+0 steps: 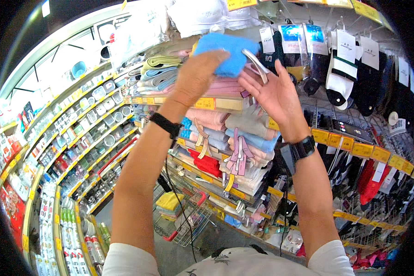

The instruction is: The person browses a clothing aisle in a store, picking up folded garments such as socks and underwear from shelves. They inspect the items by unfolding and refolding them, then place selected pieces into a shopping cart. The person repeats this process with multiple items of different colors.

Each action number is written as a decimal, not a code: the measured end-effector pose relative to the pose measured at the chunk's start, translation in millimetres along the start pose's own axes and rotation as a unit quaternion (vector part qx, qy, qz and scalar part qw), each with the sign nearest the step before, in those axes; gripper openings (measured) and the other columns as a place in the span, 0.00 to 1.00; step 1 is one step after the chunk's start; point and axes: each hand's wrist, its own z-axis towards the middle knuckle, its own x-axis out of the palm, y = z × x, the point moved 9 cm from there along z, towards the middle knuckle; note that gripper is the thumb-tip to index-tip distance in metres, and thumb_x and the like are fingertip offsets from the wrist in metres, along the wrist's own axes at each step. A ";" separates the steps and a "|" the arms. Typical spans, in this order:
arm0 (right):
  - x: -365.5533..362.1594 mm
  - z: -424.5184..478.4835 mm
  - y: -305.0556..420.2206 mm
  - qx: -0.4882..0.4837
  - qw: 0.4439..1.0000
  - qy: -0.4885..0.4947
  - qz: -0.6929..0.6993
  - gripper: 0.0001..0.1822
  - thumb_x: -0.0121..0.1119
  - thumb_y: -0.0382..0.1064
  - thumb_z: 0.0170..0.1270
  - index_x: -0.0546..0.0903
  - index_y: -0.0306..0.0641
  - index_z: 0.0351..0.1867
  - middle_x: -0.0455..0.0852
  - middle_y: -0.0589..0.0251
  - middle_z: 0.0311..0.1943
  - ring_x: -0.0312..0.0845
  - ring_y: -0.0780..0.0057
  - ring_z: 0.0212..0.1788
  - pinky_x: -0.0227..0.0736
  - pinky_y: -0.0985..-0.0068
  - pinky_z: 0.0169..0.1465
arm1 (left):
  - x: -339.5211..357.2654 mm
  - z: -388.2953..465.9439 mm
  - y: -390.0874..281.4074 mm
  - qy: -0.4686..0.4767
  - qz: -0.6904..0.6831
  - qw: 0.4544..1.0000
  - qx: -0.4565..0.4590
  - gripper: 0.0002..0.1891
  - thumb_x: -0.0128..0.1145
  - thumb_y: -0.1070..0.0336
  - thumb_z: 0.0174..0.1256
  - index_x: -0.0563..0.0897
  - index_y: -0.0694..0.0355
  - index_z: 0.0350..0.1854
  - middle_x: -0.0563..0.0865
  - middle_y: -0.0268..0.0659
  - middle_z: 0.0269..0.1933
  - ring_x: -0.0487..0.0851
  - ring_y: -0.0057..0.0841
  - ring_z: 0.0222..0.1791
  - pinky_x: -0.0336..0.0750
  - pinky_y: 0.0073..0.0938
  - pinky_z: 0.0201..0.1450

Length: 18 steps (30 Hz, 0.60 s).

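Observation:
A folded blue towel [236,51], slightly blurred, is held up over the top towel shelf. My left hand [198,70] grips its near left side, the fingers bent over the cloth. A pale paper tag [257,63] sticks out from the towel's right side. My right hand [276,95] is spread palm up beside that tag, its fingertips close to the towel's lower right corner; whether they touch is unclear. Below both hands lie folded pink towels [224,86], with green and grey-blue folded towels [162,72] further left.
Packaged socks [341,76] hang on hooks at the right. Lower shelves bear more towels with dangling tags [239,155]. A wire shopping cart [189,238] holding folded yellow and grey cloths [169,203] stands below. Shelves of containers [100,107] curve along the left.

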 end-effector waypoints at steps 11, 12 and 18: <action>-21.6 -15.7 11.3 0.011 0.998 -0.025 -0.064 0.29 0.50 0.54 0.76 0.68 0.25 0.60 0.76 0.39 0.60 0.75 0.47 0.64 0.72 0.58 0.68 | 59.6 -14.2 34.7 0.130 -0.125 0.982 -0.047 0.31 0.64 0.77 0.52 0.77 0.57 0.63 0.83 0.44 0.60 0.80 0.44 0.61 0.73 0.38 0.65; -24.3 -13.2 15.3 0.006 0.997 -0.027 -0.070 0.30 0.50 0.54 0.76 0.67 0.25 0.60 0.76 0.38 0.60 0.74 0.46 0.64 0.71 0.58 0.68 | 61.8 -7.5 33.3 0.111 -0.113 0.987 -0.023 0.29 0.63 0.78 0.52 0.78 0.57 0.61 0.83 0.44 0.60 0.80 0.44 0.61 0.74 0.38 0.64; -33.4 -0.6 19.8 -0.003 0.997 -0.051 -0.061 0.30 0.52 0.53 0.75 0.67 0.22 0.58 0.75 0.35 0.59 0.74 0.44 0.63 0.71 0.55 0.69 | 56.4 24.2 39.2 0.003 -0.011 0.998 0.067 0.24 0.61 0.77 0.52 0.81 0.56 0.54 0.86 0.42 0.54 0.82 0.46 0.55 0.77 0.40 0.57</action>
